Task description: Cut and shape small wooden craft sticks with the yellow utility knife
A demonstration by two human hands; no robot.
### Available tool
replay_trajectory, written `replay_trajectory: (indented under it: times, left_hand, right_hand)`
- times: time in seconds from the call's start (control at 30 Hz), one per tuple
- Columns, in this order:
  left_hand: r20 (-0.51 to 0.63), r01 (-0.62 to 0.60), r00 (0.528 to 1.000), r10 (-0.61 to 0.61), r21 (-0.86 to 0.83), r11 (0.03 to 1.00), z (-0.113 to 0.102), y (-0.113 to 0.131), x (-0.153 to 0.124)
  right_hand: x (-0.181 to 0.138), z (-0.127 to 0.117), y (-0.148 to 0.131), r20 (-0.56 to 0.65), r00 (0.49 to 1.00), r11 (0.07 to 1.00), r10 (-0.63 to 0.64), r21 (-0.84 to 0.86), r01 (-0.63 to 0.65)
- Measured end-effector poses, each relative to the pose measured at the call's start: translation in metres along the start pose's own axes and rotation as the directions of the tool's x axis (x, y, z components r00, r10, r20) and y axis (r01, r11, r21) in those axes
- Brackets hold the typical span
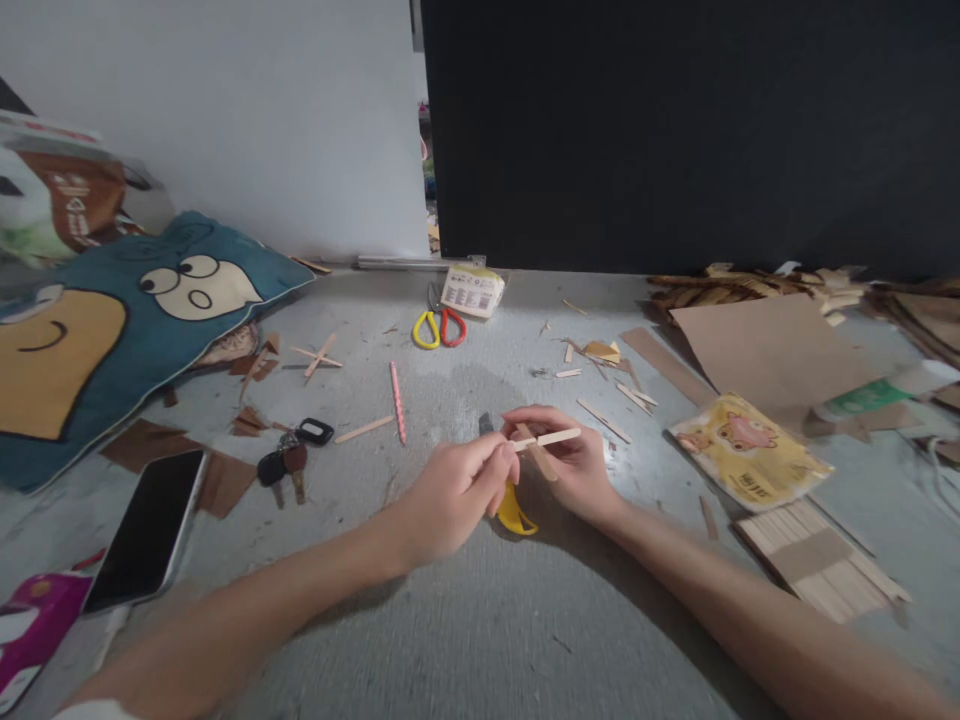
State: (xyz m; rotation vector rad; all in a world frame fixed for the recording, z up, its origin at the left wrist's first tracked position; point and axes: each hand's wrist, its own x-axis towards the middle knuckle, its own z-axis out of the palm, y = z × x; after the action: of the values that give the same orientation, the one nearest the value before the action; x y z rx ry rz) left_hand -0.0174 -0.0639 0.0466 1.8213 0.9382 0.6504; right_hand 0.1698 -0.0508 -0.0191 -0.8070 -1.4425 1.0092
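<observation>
Left hand (461, 495) comes in from the near left with its thumb and fingers pinched together on the left end of a pale wooden stick (561, 437). That stick points right, past the fingertips, and crosses a browner stick (543, 463) that slants toward the near right. Both sticks lie in front of the palm of the right hand (581, 465), whose fingers are half curled around the crossing; how firmly they grip is hard to tell. The two hands meet at the sticks, above the grey table (480, 620).

Just below the hands, on the near side, shows a yellow handle (516, 518), partly hidden by the left hand. Left of the hands, a pink striped rod (398, 402) lies beside a loose stick (364, 430), with keys (289, 468) and a phone (148, 530) farther left. On the far side are scissors (453, 328) with one yellow and one red handle loop. To the right, a yellow packet (750, 450) lies beyond a banded bundle of sticks (821, 560).
</observation>
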Motion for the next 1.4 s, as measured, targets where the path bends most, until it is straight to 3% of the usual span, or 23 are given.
replay_trajectory:
  times: [0.63, 0.97, 1.4]
  left_hand:
    - [0.036, -0.029, 0.999, 0.028, 0.024, 0.999, 0.002, 0.004, -0.002]
    - [0.052, -0.038, 0.998, 0.033, 0.084, 0.996, 0.003, 0.001, -0.004]
    - [0.027, -0.104, 0.995, 0.101, 0.174, 0.979, 0.002, -0.002, -0.005]
  right_hand:
    - [-0.005, 0.003, -0.005, -0.054, 0.996, 0.995, 0.078, 0.068, -0.074]
    - [-0.004, 0.008, -0.014, -0.066, 0.998, 0.997, 0.023, 0.075, -0.018]
    - [-0.005, 0.006, -0.013, 0.033, 0.999, 0.987, 0.034, 0.155, -0.039]
